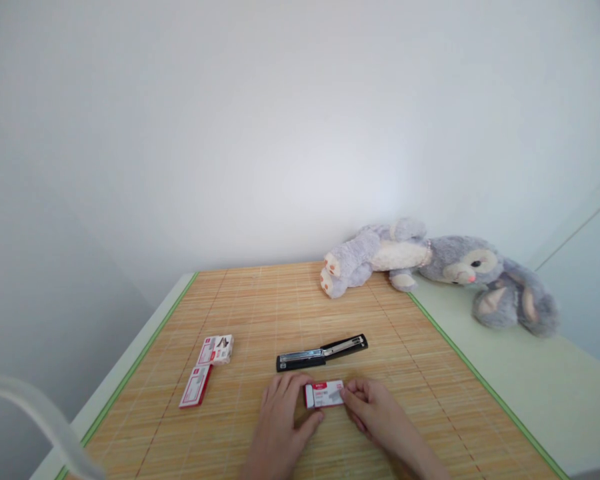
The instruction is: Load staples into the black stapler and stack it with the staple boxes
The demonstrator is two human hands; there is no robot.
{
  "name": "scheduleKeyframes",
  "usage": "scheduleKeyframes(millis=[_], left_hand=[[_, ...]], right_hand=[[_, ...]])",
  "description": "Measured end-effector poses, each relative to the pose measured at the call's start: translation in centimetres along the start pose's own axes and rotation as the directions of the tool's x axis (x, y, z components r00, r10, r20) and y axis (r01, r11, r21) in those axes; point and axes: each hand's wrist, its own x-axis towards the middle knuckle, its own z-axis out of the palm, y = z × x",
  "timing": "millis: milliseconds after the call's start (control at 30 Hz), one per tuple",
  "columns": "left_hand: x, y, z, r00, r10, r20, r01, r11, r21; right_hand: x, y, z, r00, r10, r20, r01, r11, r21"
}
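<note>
A small red and white box (325, 394) lies on the bamboo mat between my hands. My right hand (373, 410) pinches its right end between thumb and fingers. At the box's left end, my left hand (283, 423) rests with thumb and fingers apart, the fingertips near the box's upper left corner. Just beyond the hands an opened black stapler (323, 353) lies flat, its metal parts showing. Off to the left, a white box with a dark picture (216, 349) touches a red and white box (195, 386) at its near edge.
A grey plush rabbit (405, 257) lies across the back right, partly on the green-edged bamboo mat (260, 300) and partly on the pale table (505, 347). A white curved bar (40, 413) crosses the lower left. A wall stands behind.
</note>
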Motion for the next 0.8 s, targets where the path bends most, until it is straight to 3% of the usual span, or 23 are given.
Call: scheduleKeyframes(millis=[167,333,400,467,600,800], left_hand=[[-0.6,-1.1,-1.1,0.998,-0.055,-0.012,0.055,0.998,0.025],[-0.7,-1.1,-1.3,0.998,-0.056,-0.031,0.057,0.998,0.017],[-0.8,-1.1,-1.3,0.998,-0.053,-0.031,0.053,0.999,0.013],[-0.8,-1.1,-1.3,0.999,-0.049,-0.024,0.049,0.999,0.008],[-0.7,-1.1,-1.4,0.999,-0.039,-0.022,0.040,0.999,0.005],[-0.7,-1.1,-1.3,0.999,-0.043,-0.026,0.042,0.999,-0.022]], right_hand=[[0.4,0.0,-2.1,1.000,-0.010,0.000,0.010,0.995,-0.104],[0.1,-2.5,-2.2,0.968,-0.188,-0.165,0.106,0.905,-0.411],[-0.1,-4.4,-1.1,0.960,-0.255,-0.114,0.155,0.825,-0.543],[-0.1,-6.3,0.1,0.962,-0.271,0.014,0.209,0.707,-0.676],[0.8,-9.4,1.9,0.949,-0.231,0.213,0.285,0.346,-0.894],[1.9,-11.3,3.4,0.917,-0.181,0.356,0.383,0.146,-0.912]])
